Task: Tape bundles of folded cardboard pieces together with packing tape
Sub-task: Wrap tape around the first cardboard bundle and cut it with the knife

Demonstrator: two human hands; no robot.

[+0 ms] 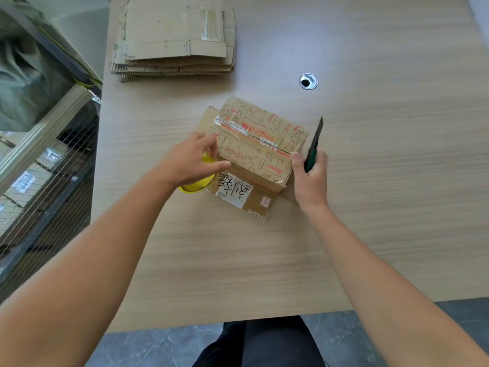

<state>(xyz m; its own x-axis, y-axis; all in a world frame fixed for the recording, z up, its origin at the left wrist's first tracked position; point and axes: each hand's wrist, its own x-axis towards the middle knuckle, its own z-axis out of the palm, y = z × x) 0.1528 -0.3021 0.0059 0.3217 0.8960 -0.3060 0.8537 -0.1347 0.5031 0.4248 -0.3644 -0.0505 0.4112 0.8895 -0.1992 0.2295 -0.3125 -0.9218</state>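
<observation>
A bundle of folded cardboard pieces [254, 152] with red print lies in the middle of the table, clear tape running across its top. My left hand [191, 161] holds a yellow-cored tape roll [197, 182] against the bundle's left side. My right hand [308, 178] grips a green utility knife [315, 144] at the bundle's right edge, blade pointing away from me, thumb touching the cardboard. Much of the tape roll is hidden under my left hand.
A stack of flattened cardboard pieces [174, 38] lies at the table's far left. A round cable grommet [308, 81] sits in the wooden table [370, 207]. A wire-mesh rack [39, 168] stands left of the table edge.
</observation>
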